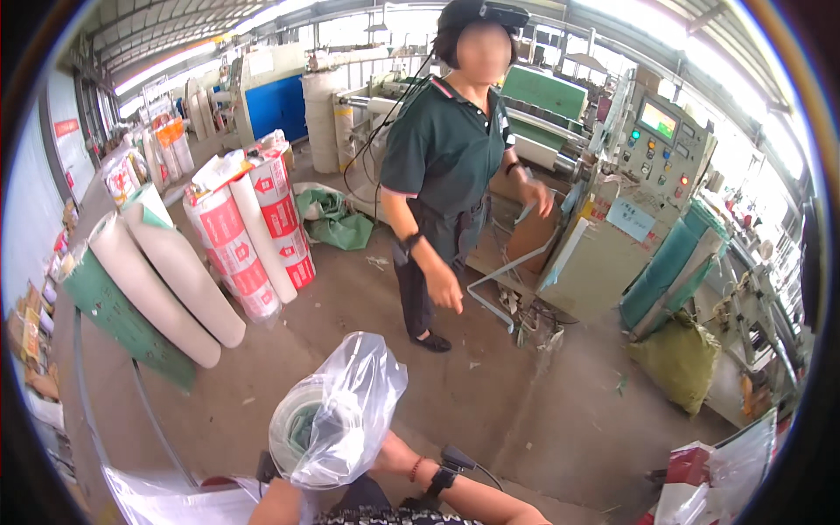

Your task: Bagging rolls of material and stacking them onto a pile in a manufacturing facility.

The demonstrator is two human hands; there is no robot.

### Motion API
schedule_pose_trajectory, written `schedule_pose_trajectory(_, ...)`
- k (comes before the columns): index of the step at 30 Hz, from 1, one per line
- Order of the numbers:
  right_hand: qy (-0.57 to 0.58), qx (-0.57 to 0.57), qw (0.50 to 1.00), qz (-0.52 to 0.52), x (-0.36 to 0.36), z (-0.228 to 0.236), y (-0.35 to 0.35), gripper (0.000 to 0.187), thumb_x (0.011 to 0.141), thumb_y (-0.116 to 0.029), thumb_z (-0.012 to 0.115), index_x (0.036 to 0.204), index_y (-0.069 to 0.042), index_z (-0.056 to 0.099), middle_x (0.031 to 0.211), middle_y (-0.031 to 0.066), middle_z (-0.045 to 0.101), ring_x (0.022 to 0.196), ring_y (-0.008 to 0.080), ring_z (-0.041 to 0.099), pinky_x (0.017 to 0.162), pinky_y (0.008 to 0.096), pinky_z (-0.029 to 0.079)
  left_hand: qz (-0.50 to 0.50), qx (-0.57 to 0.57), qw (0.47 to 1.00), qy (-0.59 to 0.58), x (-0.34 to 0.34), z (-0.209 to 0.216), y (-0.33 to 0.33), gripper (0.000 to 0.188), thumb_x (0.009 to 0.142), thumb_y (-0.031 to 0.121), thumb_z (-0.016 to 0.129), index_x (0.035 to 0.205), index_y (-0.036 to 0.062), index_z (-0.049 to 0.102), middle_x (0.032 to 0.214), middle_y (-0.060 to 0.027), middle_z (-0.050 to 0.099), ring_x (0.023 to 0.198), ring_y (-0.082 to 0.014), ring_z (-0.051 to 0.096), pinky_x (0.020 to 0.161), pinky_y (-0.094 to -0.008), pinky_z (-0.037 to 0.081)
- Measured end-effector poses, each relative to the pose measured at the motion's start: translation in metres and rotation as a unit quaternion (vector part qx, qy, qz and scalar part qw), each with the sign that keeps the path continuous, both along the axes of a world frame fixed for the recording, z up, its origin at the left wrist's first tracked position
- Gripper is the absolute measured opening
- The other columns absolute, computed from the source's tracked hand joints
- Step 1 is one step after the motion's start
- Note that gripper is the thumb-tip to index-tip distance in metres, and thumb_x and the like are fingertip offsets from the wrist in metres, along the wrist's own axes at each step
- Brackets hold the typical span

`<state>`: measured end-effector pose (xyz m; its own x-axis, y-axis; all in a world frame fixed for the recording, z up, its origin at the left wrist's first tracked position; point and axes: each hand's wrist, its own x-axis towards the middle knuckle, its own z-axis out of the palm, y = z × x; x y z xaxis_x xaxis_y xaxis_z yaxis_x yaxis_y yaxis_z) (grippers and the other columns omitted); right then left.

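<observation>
In front of my body is a thick roll [284, 433] seen end-on, with pale rings around a greenish centre. A clear plastic bag [363, 394] covers much of its right side and sticks up loosely above it. My right hand [389, 451] is against the bag's lower right side, its fingers hidden behind the plastic. A dark band and a red bracelet circle that wrist. My left forearm [278, 505] comes up to the roll's lower left. The left hand itself is mostly hidden and blurred at the roll's lower edge, so its grip does not show.
A person [446, 175] in a dark green shirt stands ahead, beside a control cabinet [643, 184]. Red-and-white wrapped rolls [229, 249] and white rolls [157, 284] stand at left. A green sheet [337, 219] lies behind them. At right sits a yellow-green sack [682, 359].
</observation>
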<state>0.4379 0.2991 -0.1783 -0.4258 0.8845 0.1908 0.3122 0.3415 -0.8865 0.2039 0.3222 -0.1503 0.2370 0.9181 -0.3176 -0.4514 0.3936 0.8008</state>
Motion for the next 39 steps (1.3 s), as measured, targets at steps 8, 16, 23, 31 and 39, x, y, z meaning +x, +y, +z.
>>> schedule_pose_trajectory(8,-0.023,-0.091,0.992,0.09,-0.036,-0.057,0.028,0.093,0.06,-0.038,0.087,0.135,-0.002,0.045,0.125,0.0228,0.054,0.124,0.0414,0.044,0.102,0.042,0.039,0.071,-0.097,0.993,-0.008,-0.008,-0.035,0.004,0.04,0.091,0.023,0.057,0.127,0.0061,0.055,0.114,-0.0103,0.065,0.104,-0.0249,0.062,0.093,-0.0382,0.049)
schedule_pose_trajectory(16,0.074,-0.099,0.992,0.027,-0.08,-0.184,0.078,0.093,0.069,-0.036,0.078,0.147,-0.016,0.031,0.147,0.0188,0.034,0.136,0.0371,0.034,0.113,0.0449,0.028,0.078,-0.196,0.977,0.027,-0.035,-0.156,0.081,0.039,0.092,0.023,0.057,0.127,0.0061,0.055,0.116,-0.0098,0.064,0.105,-0.0251,0.062,0.094,-0.0385,0.049)
schedule_pose_trajectory(23,-0.041,-0.141,0.988,0.046,-0.098,-0.32,0.072,0.111,0.061,-0.034,0.083,0.151,-0.015,0.02,0.15,0.0174,0.029,0.139,0.035,0.03,0.113,0.046,0.027,0.074,-0.251,0.965,0.021,-0.04,-0.269,0.108,0.038,0.092,0.022,0.057,0.127,0.006,0.055,0.117,-0.0094,0.063,0.106,-0.0251,0.061,0.095,-0.0388,0.048)
schedule_pose_trajectory(31,-0.135,-0.143,0.978,-0.064,-0.055,-0.279,0.088,0.098,0.055,-0.058,0.079,0.133,-0.008,0.048,0.12,0.0123,0.058,0.111,0.0312,0.055,0.1,0.0416,0.037,0.05,-0.31,0.949,-0.025,-0.016,-0.315,0.084,0.038,0.092,0.022,0.057,0.126,0.0059,0.055,0.119,-0.0089,0.062,0.107,-0.0253,0.061,0.096,-0.0391,0.048)
schedule_pose_trajectory(39,0.081,-0.631,0.77,-0.039,0.068,-0.213,0.005,0.086,0.089,-0.068,0.045,0.145,-0.003,0.035,0.136,0.0126,0.053,0.126,0.0235,0.049,0.11,0.0373,0.032,-0.146,-0.257,0.954,0.049,0.058,-0.273,-0.096,0.031,0.094,0.022,0.054,0.119,0.0038,0.057,0.103,-0.0081,0.065,0.089,-0.02,0.064,0.08,-0.0338,0.053)
